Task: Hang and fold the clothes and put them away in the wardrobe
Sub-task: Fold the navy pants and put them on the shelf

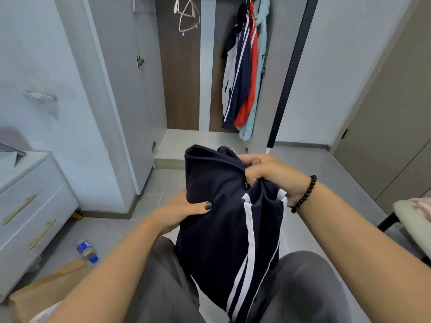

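- We hold a navy garment (217, 229) with white side stripes in front of us, above our lap, its lower end hanging down between our knees.
- Our left hand (179, 212) grips the garment's left edge, the thumb with its dark painted nail pressed flat across the front of the cloth and the other fingers hidden behind it.
- Our right hand (270, 176) is curled tight round a bunched fold at the garment's upper right, just above where the white stripes begin; a black bead bracelet (304, 194) sits on that wrist.
- The wardrobe (205, 73) stands open straight ahead, well apart from the garment, with its pale door (121, 85) swung out to the left.
- In its right compartment hang a navy and white jacket (235, 75), a red garment (251, 73) and a light blue one (261, 73), pressed close side by side.
- In the left compartment, empty white hangers (186, 15) hang from the top.
- A pale drawer unit (30, 213) with brass handles stands at our left, and a plastic water bottle (86, 251) lies on the grey floor near it, touching a brown paper bag (46, 292).
- At the right edge, a cushioned seat (410, 217) shows, with something pink on it that we cannot make out.
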{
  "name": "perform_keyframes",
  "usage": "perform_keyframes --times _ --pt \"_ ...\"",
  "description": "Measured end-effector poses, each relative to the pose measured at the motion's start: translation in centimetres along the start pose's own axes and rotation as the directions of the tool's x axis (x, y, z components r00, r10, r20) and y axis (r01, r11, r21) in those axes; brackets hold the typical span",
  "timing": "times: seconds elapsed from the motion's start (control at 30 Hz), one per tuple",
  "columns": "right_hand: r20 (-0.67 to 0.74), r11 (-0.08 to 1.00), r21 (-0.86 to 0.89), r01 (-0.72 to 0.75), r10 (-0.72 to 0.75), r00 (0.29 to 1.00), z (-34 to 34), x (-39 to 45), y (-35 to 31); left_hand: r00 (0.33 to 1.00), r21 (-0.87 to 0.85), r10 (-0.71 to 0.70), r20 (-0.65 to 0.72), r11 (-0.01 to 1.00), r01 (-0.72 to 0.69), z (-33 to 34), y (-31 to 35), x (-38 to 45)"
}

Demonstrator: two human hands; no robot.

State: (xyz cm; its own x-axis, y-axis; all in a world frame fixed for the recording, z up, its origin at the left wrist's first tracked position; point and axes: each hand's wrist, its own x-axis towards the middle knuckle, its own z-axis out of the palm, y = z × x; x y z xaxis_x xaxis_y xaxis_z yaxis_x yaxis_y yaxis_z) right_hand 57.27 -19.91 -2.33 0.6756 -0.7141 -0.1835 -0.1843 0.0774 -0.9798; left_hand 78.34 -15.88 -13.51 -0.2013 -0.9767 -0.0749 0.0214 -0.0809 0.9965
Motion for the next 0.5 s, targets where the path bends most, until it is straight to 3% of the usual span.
perform_keyframes --times 0.2,0.37,0.43,0.5 --pt "-0.131 0.961 0.275 0.022 0.015 0.991 1.4 3.6 -4.9 0.952 0.081 0.109 -0.285 0.993 -0.089 -3.0 5.4 -0.2" --pt "-0.097 0.920 0.374 0.118 -0.088 0.991 5.5 5.6 -11.3 0.760 0.152 0.316 -0.569 0.948 -0.281 -6.5 10.7 -2.2" --pt "-0.084 0.905 0.389 0.172 -0.150 0.985 7.5 5.7 -14.0 0.701 0.226 0.379 -0.605 0.925 -0.305 -7.4 12.2 -3.7" --pt "-0.091 0.867 0.426 0.259 -0.243 0.966 9.0 5.2 -16.5 0.701 0.319 0.441 -0.561 0.896 -0.309 -7.6 13.2 -5.4"
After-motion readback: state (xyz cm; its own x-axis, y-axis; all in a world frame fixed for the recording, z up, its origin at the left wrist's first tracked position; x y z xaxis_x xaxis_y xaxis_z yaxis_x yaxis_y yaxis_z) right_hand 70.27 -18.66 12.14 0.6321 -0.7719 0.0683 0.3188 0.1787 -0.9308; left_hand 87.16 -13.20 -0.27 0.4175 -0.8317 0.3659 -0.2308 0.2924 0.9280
